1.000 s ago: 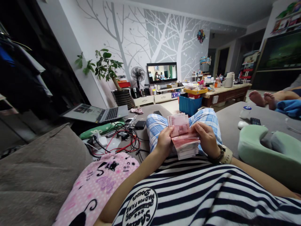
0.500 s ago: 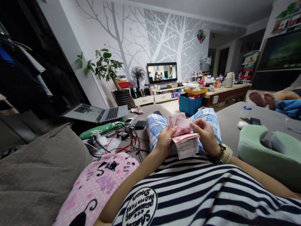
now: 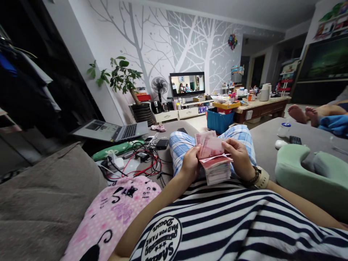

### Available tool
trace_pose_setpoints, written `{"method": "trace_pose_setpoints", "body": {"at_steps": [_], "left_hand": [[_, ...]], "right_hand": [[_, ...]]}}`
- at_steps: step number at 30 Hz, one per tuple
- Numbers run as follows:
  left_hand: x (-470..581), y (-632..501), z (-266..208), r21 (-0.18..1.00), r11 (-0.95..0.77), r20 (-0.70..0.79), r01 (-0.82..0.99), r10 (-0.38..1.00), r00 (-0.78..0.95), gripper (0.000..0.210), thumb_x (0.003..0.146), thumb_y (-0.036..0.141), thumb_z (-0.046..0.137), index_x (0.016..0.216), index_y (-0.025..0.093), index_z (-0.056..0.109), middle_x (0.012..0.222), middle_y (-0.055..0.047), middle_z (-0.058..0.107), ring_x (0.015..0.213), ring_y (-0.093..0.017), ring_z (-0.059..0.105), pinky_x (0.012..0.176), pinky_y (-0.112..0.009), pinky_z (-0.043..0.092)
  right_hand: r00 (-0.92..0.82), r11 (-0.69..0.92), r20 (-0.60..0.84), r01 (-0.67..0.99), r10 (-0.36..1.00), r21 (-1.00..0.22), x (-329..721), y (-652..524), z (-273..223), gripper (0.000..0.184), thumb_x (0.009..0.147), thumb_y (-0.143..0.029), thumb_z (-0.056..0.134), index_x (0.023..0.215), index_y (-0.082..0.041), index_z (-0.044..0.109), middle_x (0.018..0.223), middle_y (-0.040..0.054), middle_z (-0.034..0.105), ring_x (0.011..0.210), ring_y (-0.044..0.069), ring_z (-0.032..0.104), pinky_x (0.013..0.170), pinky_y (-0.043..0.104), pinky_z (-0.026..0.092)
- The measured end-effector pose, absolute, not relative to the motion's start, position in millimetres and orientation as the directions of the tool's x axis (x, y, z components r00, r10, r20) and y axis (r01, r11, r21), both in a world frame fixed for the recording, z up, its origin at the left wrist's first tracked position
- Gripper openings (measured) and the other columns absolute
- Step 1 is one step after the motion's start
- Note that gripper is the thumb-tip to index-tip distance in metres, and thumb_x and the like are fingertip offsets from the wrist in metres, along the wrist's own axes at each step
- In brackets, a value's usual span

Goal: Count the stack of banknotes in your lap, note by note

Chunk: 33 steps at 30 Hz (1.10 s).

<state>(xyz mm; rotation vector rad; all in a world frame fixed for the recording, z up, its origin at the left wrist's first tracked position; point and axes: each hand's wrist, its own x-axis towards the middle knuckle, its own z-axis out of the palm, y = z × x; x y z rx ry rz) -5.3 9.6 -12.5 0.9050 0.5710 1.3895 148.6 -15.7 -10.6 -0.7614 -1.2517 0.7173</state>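
Over my lap, my left hand (image 3: 191,162) is closed round the left side of a thick stack of banknotes (image 3: 217,173). Reddish-pink banknotes (image 3: 210,145) stand folded up above the stack, with their printed faces toward me. My right hand (image 3: 239,156), with a bracelet and a pale watch at its wrist, pinches the right edge of the raised notes between thumb and finger. The lower part of the stack hangs toward the striped shirt, its layered edges showing. Most of my left fingers are hidden behind the notes.
Tangled cables (image 3: 146,159) and a laptop (image 3: 111,130) lie at the left, beside a pink blanket (image 3: 116,214). A green neck pillow (image 3: 292,170), white mouse (image 3: 281,144) and remote (image 3: 295,140) rest at the right. Another person's bare feet (image 3: 303,113) show farther right.
The raised notes and my right hand have shifted slightly right. More of the top red note on the stack now shows, and my left thumb has moved up a little.
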Motion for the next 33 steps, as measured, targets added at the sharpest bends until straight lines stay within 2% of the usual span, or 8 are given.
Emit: {"method": "trace_pose_setpoints", "body": {"at_steps": [8, 16, 23, 33], "left_hand": [[-6, 9, -14, 0.811, -0.066, 0.182, -0.581, 0.973, 0.143, 0.002, 0.074, 0.022, 0.068, 0.073, 0.020, 0.068, 0.069, -0.003, 0.070, 0.091, -0.026, 0.073, 0.091, -0.040, 0.058], [-5, 5, -11, 0.825, -0.074, 0.180, -0.560, 0.974, 0.136, 0.008, 0.079, 0.024, 0.066, 0.074, 0.019, 0.069, 0.068, -0.002, 0.070, 0.091, -0.026, 0.073, 0.087, -0.039, 0.060], [-5, 8, -14, 0.814, -0.078, 0.184, -0.576, 0.974, 0.129, 0.014, 0.075, 0.030, 0.075, 0.073, 0.019, 0.066, 0.069, -0.003, 0.070, 0.099, -0.030, 0.073, 0.089, -0.043, 0.059], [-5, 15, -19, 0.812, -0.069, 0.185, -0.580, 0.972, 0.143, 0.010, 0.074, 0.028, 0.072, 0.072, 0.020, 0.066, 0.067, -0.002, 0.070, 0.097, -0.029, 0.073, 0.087, -0.042, 0.060]], "right_hand": [[0.144, 0.609, 0.598, -0.047, 0.789, -0.792, 147, -22, -10, 0.039, 0.083, -0.050, 0.069, 0.062, -0.021, 0.054, 0.057, -0.0041, 0.043, 0.055, 0.013, 0.036, 0.053, 0.028, 0.030], [0.150, 0.601, 0.587, -0.073, 0.796, -0.796, 146, -21, -11, 0.036, 0.082, -0.050, 0.071, 0.066, -0.021, 0.056, 0.058, -0.0039, 0.044, 0.056, 0.013, 0.036, 0.052, 0.028, 0.030], [0.142, 0.593, 0.580, -0.073, 0.802, -0.802, 146, -21, -11, 0.037, 0.082, -0.053, 0.071, 0.068, -0.022, 0.056, 0.057, -0.0046, 0.041, 0.054, 0.012, 0.033, 0.050, 0.028, 0.027], [0.146, 0.587, 0.572, -0.093, 0.807, -0.804, 144, -23, -10, 0.038, 0.080, -0.053, 0.073, 0.066, -0.022, 0.056, 0.057, -0.0044, 0.042, 0.053, 0.012, 0.033, 0.049, 0.028, 0.027]]}}
